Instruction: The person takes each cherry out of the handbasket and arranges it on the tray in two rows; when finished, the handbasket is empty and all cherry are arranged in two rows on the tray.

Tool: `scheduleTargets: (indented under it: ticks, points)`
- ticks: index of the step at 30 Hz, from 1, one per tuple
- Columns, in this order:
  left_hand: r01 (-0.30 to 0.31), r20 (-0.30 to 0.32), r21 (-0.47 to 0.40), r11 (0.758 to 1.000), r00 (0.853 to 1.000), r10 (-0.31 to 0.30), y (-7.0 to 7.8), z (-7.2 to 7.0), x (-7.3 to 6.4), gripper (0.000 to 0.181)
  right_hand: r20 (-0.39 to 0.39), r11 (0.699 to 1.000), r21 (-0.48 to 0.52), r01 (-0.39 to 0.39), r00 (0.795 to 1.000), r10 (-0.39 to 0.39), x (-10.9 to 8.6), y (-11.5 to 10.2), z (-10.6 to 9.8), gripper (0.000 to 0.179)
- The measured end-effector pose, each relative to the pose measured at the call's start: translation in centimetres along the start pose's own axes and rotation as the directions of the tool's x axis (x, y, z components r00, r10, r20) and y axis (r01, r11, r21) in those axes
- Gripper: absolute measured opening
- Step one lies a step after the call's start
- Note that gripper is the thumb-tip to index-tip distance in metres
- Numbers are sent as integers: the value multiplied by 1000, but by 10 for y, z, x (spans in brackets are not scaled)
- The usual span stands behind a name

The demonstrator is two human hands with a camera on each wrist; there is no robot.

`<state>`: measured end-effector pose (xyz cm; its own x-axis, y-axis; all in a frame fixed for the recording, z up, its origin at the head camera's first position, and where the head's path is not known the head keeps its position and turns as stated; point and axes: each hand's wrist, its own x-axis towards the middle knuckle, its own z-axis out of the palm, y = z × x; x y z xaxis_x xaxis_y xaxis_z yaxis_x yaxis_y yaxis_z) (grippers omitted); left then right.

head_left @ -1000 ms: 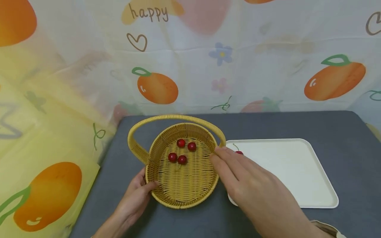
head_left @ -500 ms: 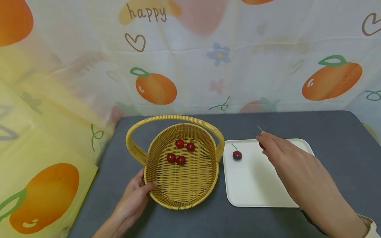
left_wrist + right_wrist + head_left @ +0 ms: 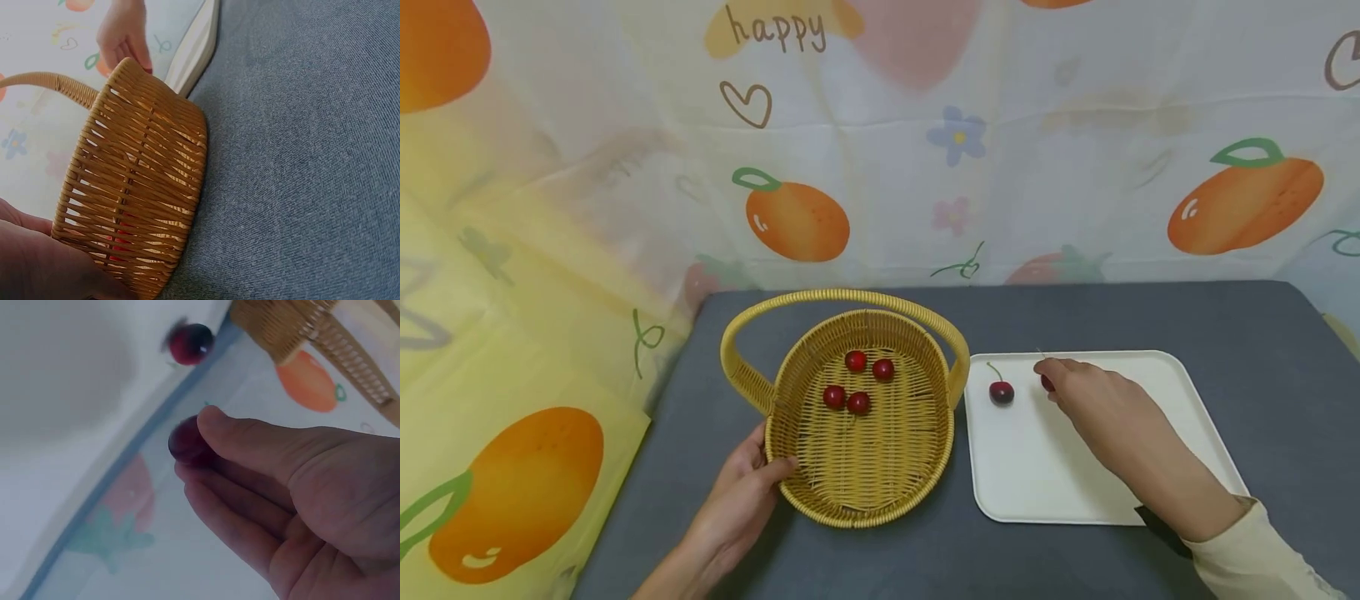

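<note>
Red cherry (image 3: 187,442) pinched by right hand (image 3: 1105,417) | small, light, soft, bruises easily | left hand (image 3: 737,500) grips basket (image 3: 865,500) rim

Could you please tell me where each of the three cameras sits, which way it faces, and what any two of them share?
Head: worn on the head, looks forward and down at the table, basket, tray; both hands and a sleeve show.
Left wrist: low beside the basket wall, looks across the table; the left hand fills the corner.
Right wrist: close over the tray, looks along the right hand pinching a cherry.
Shared: head and right wrist both show the loose cherry on the tray; all show the basket.
</note>
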<state>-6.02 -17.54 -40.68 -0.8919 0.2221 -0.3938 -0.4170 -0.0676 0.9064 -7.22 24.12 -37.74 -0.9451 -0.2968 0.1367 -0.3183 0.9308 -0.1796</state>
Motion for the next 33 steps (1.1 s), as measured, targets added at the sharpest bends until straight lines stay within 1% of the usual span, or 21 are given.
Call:
scheduleTargets:
  ticks: [3,10,14,18,27,33]
  points:
    - [-2,6,-4,1000,1000,2,0,0,0,81,27,1000,5,0,1000,0,3,3,9,24]
    - [-13,10,-10,1000,1000,13,0,0,2,81,31,1000,-13,25,999,-25,10,6,23,18]
    - [-11,6,-11,1000,1000,11,-1,-1,1,81,49,999,-24,39,998,-37,12,6,29,22]
    - [-11,9,-18,1000,1000,11,-1,-1,0,82,59,999,-34,32,998,-30,14,7,31,24]
    - [-12,16,-21,1000,1000,12,2,2,2,80,62,999,-27,29,998,-28,15,8,30,23]
    - [8,1,-19,1000,1000,-8,2,1,0,80,61,999,-24,44,997,-42,18,6,32,24]
